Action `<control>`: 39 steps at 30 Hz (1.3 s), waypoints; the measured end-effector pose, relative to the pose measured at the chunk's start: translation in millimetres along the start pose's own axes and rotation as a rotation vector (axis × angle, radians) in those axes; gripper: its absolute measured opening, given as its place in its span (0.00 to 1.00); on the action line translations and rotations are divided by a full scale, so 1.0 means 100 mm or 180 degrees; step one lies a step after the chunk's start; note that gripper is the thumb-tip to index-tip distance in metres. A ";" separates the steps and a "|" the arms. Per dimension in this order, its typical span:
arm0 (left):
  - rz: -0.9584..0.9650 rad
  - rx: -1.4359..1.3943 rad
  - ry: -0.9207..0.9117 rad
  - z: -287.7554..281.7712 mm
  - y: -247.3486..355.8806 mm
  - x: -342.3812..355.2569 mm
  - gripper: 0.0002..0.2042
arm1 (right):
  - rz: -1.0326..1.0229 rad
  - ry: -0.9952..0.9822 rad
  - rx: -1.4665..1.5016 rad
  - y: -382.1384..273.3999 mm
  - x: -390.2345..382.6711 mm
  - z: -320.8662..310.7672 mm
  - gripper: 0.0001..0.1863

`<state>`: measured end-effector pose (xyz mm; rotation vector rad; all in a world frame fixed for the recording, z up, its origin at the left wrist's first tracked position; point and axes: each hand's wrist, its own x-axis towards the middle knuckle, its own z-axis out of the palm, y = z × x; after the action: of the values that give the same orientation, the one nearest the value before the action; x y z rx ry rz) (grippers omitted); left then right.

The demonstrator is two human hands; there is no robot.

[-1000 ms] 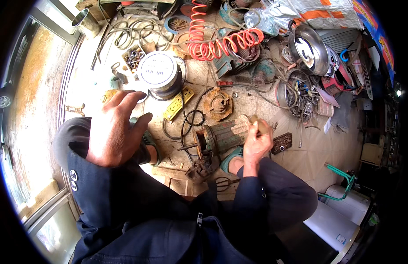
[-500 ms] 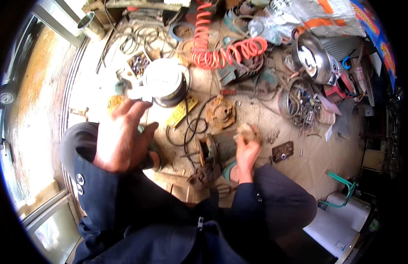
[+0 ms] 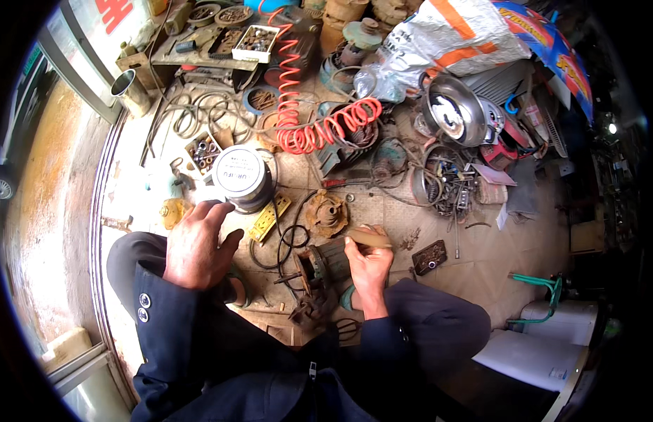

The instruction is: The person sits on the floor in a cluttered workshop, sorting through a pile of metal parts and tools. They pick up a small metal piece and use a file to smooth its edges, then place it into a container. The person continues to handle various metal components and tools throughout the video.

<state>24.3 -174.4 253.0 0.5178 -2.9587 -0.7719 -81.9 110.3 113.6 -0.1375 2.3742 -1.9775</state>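
Note:
My right hand (image 3: 369, 273) is closed round a flat tan piece (image 3: 371, 238), wood-like, its exact kind unclear. That hand is over the right end of a rusty motor body (image 3: 329, 262), which lies on the floor between my feet with its open end to the left. A rusty round cover with a raised hub (image 3: 326, 212) lies just beyond the motor. My left hand (image 3: 200, 246) is raised over my left knee, fingers apart and holding nothing. Nearest it are a round tin with a white lid (image 3: 240, 172) and a yellow power strip (image 3: 269, 219).
Dark cable (image 3: 290, 240) loops beside the motor. A red coiled hose (image 3: 298, 141) hangs beyond it. A dark rusty plate (image 3: 430, 258) lies to the right, with a metal basin (image 3: 455, 109) and a tub of tools (image 3: 439, 184) farther off. A glass door frame (image 3: 78, 70) stands left.
The view has tilted up, showing more of the far bench. The tan piece now shows more plainly in my right hand. My left hand stays raised and open.

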 end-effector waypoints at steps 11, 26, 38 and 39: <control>0.0102 0.0012 0.0014 0.02 -0.05 -0.10 0.20 | 0.0885 -0.1567 0.5067 -0.92 -0.30 -0.28 0.22; 0.0010 0.0021 0.0039 0.01 -0.18 -0.20 0.19 | 0.0799 -0.1715 0.5210 -1.02 -0.31 -0.26 0.20; 0.0030 0.0101 -0.0069 0.03 -0.11 -0.13 0.19 | 0.0760 -0.1539 0.5133 -1.01 -0.30 -0.28 0.20; -0.0021 0.0129 -0.0146 0.01 -0.08 -0.12 0.19 | 0.0740 -0.1608 0.5092 -1.01 -0.29 -0.29 0.21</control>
<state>38.0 -176.6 249.0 0.5194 -3.0221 -0.7357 -52.3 123.5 218.0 -0.2036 0.1475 -2.5518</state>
